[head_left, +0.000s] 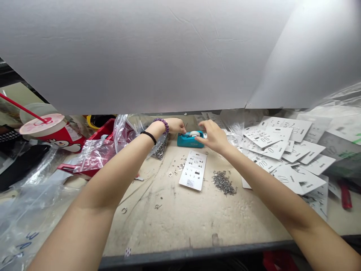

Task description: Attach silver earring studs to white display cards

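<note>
A teal tape dispenser point(189, 140) with a white roll of tape point(194, 133) stands towards the back of the table. My left hand point(178, 125) is closed in a pinch at the dispenser's left end; what is between its fingertips is too small to make out. At the right end, my right hand point(213, 136) has thumb and fingers spread, the thumb close against the dispenser's side. In front lies a white card point(193, 170) with rows of small metal pieces on it. A heap of small metal parts point(224, 183) lies right of the card, and several loose rings and bits point(180, 167) lie left of it.
Many printed white cards point(282, 150) overlap at the right. Clear bags point(132, 128), a red bin point(103, 130) and a red cup with straw point(56, 131) crowd the left. A large white panel point(169, 56) spans the top. The table's dark front edge point(197, 253) runs below.
</note>
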The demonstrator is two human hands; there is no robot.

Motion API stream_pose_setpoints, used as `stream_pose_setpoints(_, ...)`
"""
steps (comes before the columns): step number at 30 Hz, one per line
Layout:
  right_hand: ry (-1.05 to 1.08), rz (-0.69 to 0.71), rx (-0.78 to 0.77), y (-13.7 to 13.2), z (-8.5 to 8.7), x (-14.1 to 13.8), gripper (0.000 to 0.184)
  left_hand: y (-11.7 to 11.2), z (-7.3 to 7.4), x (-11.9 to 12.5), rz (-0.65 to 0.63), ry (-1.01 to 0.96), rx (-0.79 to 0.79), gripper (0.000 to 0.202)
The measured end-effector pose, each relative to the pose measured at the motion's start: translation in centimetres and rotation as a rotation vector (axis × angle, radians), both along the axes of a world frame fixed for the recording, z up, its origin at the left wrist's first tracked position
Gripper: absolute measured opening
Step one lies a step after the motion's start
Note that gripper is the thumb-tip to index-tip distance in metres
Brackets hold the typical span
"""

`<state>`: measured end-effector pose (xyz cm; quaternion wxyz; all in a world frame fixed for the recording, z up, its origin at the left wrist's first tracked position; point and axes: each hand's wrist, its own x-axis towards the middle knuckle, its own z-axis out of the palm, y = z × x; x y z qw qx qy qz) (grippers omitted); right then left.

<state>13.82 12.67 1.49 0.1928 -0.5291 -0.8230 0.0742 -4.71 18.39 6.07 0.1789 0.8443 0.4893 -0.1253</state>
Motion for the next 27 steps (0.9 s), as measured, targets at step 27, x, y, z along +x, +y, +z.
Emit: stream_pose_setpoints(27, -0.118, 0.165, -0.077, 1.1, -1.1, 0.0, 0.049, -0.1, -0.6, -4.0, 0.049, -0.006, 0.047, 0.043)
